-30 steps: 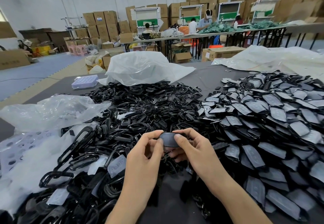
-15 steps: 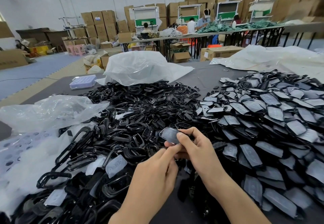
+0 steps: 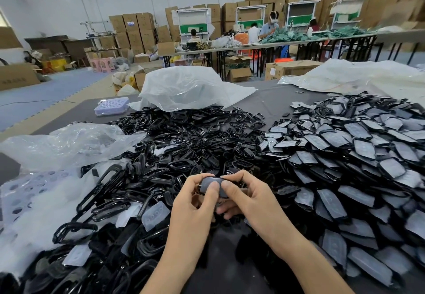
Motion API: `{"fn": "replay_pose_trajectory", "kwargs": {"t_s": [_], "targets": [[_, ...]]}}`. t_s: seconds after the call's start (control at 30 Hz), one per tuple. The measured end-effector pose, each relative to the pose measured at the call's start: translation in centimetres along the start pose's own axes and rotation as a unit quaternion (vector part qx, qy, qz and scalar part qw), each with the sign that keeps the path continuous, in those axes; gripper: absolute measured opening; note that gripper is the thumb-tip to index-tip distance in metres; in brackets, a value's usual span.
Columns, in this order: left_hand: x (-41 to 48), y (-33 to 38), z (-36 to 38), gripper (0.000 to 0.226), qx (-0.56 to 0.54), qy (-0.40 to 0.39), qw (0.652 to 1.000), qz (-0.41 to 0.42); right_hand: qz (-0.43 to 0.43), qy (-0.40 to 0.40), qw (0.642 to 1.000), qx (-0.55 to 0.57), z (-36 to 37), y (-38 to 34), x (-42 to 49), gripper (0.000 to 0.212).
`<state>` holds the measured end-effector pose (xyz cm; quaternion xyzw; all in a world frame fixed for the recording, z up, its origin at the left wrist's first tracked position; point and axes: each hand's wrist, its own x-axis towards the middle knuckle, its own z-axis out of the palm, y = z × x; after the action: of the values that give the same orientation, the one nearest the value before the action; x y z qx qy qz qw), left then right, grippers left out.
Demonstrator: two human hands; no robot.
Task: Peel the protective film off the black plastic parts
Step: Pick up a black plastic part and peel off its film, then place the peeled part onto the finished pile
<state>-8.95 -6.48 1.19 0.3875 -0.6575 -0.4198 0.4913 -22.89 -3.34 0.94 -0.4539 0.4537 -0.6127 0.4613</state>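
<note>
Head cam: I've got one black part (image 3: 212,182) pinched btwn both hands. My left hand (image 3: 195,204) curls round its near end w/ thumb on top, and my right hand (image 3: 250,199) has its thumb pressed beside that, fingers underneath. It's held clear above the table (image 3: 230,259), prob. so my thumbs can work a film edge. The film-covered pile (image 3: 345,155) lies close on my right and the bare black frames (image 3: 184,137) ahead and left. The only open room is the dark strip under my wrists.

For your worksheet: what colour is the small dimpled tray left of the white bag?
The tray is pale lilac, best seen in the head view.
</note>
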Motion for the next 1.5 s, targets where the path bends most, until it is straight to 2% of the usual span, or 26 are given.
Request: {"fn": "replay_pose_trajectory", "kwargs": {"t_s": [0.1, 0.37, 0.77, 0.93, 1.07, 1.3, 1.4, 1.5], "targets": [[0.0, 0.1, -0.1, 0.012, -0.053, -0.007, 0.998, -0.018, -0.017, -0.008, 1.0, -0.02, 0.1, 0.1, -0.2, 0.011], [0.3, -0.2, -0.2, 0.018, -0.106, 0.005, 0.994, -0.035, -0.051, -0.031, 0.997, -0.044, -0.1, 0.0, -0.3, 0.008], [0.1, -0.1, -0.4, 0.028, -0.023, -0.039, 0.999, 0.004, -0.045, 0.003, 0.997, -0.058, -0.5, 0.3, 0.1, 0.01], [0.2, -0.2, -0.7, 0.019, 0.045, -0.015, 0.999, 0.024, -0.038, 0.001, 0.998, -0.052, -0.7, 0.2, 0.1, 0.01], [0.3, -0.2, -0.6, 0.023, 0.051, 0.003, 0.998, 0.032, -0.027, -0.01, 0.997, -0.067, -0.6, 0.3, -0.1, 0.011], [0.0, -0.5, -0.4, 0.027, 0.07, -0.013, 0.997, 0.03, 0.0, -0.014, 0.997, -0.072, -0.7, -0.5, -0.7, 0.012], [-0.4, -0.5, -0.3, 0.027, 0.074, -0.03, 0.996, 0.035, -0.012, 0.038, 0.997, -0.07, -2.2, -2.0, -0.1, 0.012], [-0.9, -0.8, -0.2, 0.035, 0.153, -0.068, 0.984, 0.062, -0.079, 0.192, 0.977, -0.041, -6.5, -5.5, 1.4, 0.021]]}}
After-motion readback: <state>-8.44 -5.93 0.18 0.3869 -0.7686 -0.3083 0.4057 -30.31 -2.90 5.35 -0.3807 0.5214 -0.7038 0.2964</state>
